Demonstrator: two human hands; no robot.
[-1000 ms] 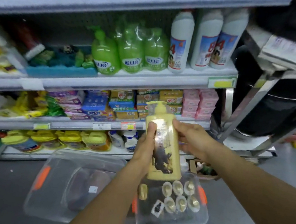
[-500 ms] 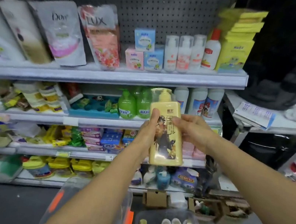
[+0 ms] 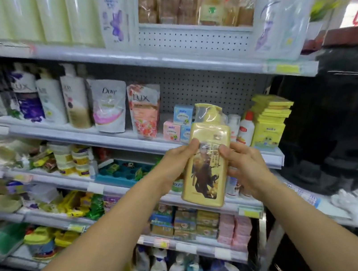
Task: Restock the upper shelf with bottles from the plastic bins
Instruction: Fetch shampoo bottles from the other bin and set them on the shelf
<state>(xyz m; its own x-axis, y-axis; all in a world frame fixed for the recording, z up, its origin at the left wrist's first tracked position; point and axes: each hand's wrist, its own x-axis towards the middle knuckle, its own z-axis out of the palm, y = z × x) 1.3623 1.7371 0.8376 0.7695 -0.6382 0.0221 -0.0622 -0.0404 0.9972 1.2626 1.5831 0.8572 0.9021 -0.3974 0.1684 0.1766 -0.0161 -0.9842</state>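
Note:
A yellow pump bottle (image 3: 207,163) wrapped in clear plastic, with a dark picture on its label, stands upright in the air in front of the shelves. My left hand (image 3: 174,165) grips its left side and my right hand (image 3: 242,166) grips its right side, thumbs on the label. The upper shelf (image 3: 139,55) runs across the view above the bottle, with white bottles (image 3: 53,5) at its left and a bare stretch at its middle in front of pegboard. The plastic bins are out of view.
The shelf (image 3: 93,137) behind the bottle holds Dove and Lux refill pouches (image 3: 110,105), small boxes (image 3: 182,114) and yellow packs (image 3: 269,121). Lower shelves carry soaps and bottles. A black covered bulk (image 3: 352,116) stands to the right.
Both hands have lifted the yellow bottle upward, from over the bins to the height of the pouch shelf. My view has tilted up; the bins have dropped out of sight.

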